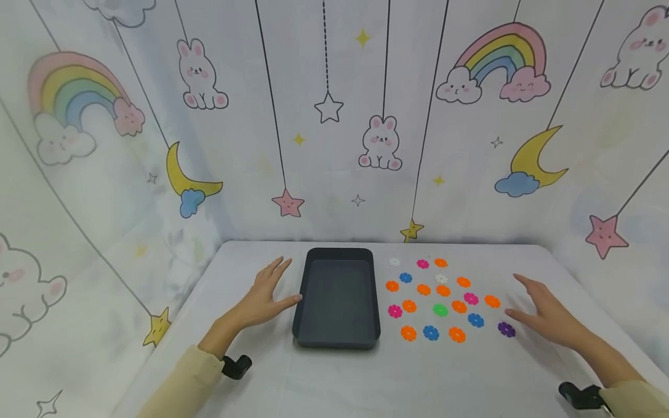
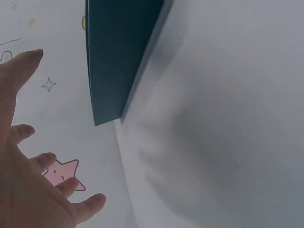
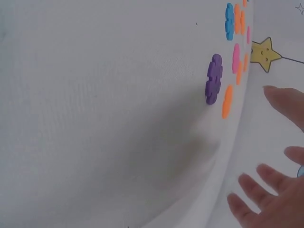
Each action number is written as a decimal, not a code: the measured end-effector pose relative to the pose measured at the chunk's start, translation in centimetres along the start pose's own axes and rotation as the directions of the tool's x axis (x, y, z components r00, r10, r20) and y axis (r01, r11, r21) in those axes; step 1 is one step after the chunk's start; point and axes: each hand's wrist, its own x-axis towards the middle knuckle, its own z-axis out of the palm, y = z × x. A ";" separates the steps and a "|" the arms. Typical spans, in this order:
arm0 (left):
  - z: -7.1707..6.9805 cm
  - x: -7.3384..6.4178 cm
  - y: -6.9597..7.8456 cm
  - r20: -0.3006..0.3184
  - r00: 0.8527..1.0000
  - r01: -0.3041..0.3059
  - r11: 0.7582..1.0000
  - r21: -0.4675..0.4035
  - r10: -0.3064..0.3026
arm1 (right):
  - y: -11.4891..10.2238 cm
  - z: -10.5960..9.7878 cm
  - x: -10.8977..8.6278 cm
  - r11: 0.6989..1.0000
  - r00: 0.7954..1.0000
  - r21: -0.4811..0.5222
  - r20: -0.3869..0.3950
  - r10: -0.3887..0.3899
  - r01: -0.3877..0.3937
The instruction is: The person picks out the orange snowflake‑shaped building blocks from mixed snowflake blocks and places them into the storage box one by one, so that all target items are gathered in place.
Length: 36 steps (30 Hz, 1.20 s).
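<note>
A smooth, rectangular tray (image 1: pixel 337 305) is set at lower centre beside flat, notched discs (image 1: pixel 441 310). Left hand (image 1: pixel 263 299) and right hand (image 1: pixel 549 315) are held nearby, fingers spread.

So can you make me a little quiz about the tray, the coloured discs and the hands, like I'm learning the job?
1. Which hand is nearer the purple disc?
2. True or false: the tray has discs inside it.
3. Pick one. Which of these colours has just one disc?
a) orange
b) green
c) blue

Key
1. The right hand.
2. False: the discs lie on the table, beside the tray.
3. b: there is only one green disc, while several are orange and three are blue.
</note>
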 end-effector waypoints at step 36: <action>2.8 2.2 0.7 0.252 0.921 0.386 0.794 -0.471 -0.298 | 0.4 1.5 3.9 0.979 0.968 -0.014 0.148 0.205 -0.205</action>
